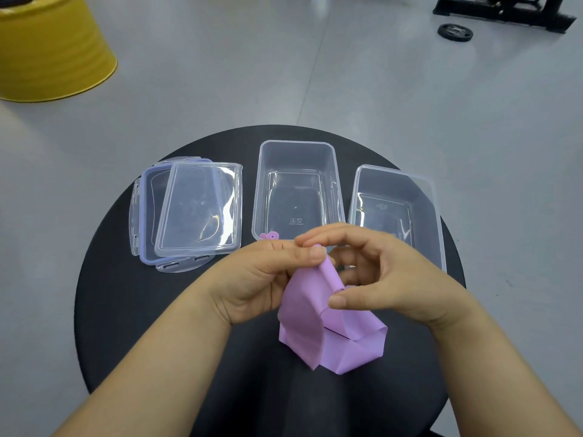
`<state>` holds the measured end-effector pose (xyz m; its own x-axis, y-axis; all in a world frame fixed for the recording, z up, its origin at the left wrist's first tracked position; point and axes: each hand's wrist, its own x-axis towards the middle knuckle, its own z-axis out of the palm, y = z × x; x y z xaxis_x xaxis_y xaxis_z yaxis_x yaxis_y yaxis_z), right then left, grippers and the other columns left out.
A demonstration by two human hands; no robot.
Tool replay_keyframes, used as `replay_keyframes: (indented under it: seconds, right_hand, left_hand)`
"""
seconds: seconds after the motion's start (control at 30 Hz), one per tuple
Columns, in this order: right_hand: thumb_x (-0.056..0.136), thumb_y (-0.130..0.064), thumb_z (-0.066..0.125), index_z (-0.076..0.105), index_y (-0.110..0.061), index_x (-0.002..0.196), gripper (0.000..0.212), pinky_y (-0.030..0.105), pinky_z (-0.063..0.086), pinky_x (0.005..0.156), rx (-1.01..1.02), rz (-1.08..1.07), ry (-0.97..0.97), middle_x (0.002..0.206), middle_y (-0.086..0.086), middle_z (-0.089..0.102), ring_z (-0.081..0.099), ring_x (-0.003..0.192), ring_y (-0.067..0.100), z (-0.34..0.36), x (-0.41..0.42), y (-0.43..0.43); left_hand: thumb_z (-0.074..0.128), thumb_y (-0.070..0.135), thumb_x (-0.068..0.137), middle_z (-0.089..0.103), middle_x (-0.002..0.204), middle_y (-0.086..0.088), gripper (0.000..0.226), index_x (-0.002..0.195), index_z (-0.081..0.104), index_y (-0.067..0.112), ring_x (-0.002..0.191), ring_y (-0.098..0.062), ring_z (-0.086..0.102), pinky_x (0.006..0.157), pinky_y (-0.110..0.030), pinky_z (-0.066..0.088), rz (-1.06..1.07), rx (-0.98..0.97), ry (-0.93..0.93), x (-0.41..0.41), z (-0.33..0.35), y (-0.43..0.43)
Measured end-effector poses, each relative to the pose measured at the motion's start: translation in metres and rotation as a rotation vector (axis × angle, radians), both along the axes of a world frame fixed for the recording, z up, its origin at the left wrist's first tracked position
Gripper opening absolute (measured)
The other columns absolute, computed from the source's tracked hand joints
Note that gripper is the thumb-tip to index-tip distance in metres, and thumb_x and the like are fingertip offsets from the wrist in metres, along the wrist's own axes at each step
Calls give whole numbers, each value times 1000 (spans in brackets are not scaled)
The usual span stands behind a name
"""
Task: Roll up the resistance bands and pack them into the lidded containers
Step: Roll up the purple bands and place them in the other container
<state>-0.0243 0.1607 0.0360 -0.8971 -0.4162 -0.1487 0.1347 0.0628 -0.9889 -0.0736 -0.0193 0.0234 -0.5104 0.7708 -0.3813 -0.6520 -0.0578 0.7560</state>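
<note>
A lilac resistance band [318, 329] hangs between my two hands above the round black table [132, 310], its top end rolled into a thin tube. My left hand [268, 279] pinches the roll's upper end. My right hand [391, 279] grips its lower end with thumb and fingers. The loose tail lies folded on the table. Two clear containers stand open behind: the middle container [296, 149] holds a small rolled pink band [270, 236] in its near left corner, and the right container [419, 190] looks empty.
Two clear lids [195, 209] lie stacked at the table's left. On the grey floor a yellow drum [47, 48] stands at far left. A black weight plate [455, 32] and a black machine base [504, 11] sit at far right.
</note>
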Motion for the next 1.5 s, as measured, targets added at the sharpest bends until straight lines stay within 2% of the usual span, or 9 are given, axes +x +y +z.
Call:
replay_keyframes:
  seconds: [0.2,0.43,0.77,0.83,0.93,1.07,1.2,1.33,1.5]
  right_hand:
    - [65,-17,76,63,-32,118,56,37,55,78,-17,1,-62,108,19,64,61,88,30,0,-2,1]
    - [63,-11,74,67,-30,104,46,29,54,72,-59,-11,-38,115,-5,66,63,89,17,-1,-1,0]
    - [61,-16,77,64,-27,117,58,20,51,67,-70,-24,-105,87,5,68,63,77,14,-1,-3,1]
    - [61,-15,77,65,-27,113,55,22,52,67,-68,-20,-91,96,11,67,63,81,15,-2,-3,1]
    - [60,-13,77,67,-27,101,45,25,52,69,-72,-16,-54,111,2,65,61,86,15,-2,-2,0]
    - [60,-13,76,67,-28,105,48,21,52,68,-93,-36,-47,111,-5,66,62,88,13,-1,-2,-1]
    - [62,-30,72,62,-31,114,52,21,52,74,-58,-212,-60,111,-5,67,68,91,14,-5,-5,-4]
    - [74,-28,72,64,-16,99,29,18,52,67,-86,-470,-28,83,-12,71,67,74,6,-7,-9,-12]
    - [63,-33,69,67,-18,87,28,18,52,71,-39,-590,39,82,-1,74,68,78,9,-4,-8,-20]
  left_hand:
    - [64,18,77,67,86,-19,16,69,73,7,86,-28,65,72,-29,56,53,-61,13,-3,-4,0]
    - [69,18,69,67,62,-5,13,60,71,9,59,-15,66,58,-22,52,24,-38,23,1,4,3]
    - [59,24,76,70,79,-15,24,76,75,7,81,-23,67,76,-30,55,66,-59,-1,-4,-4,0]
    - [59,23,76,68,84,-17,27,86,74,3,81,-24,66,75,-30,55,67,-56,-9,-4,-4,0]
    - [60,18,78,68,67,-6,19,66,73,10,64,-15,66,61,-23,54,23,-39,19,-1,0,1]
    - [60,20,78,69,67,-6,22,63,73,10,65,-16,66,65,-24,55,34,-50,42,-2,1,1]
    - [68,24,78,73,81,-5,17,70,75,10,76,-15,68,73,-24,55,210,-70,123,-3,0,3]
    - [62,32,71,73,91,4,21,76,77,18,94,-13,64,95,-31,46,391,-108,272,-2,-2,7]
    - [74,30,74,72,99,3,20,88,74,17,97,-15,65,92,-36,49,503,-174,366,0,-4,9]
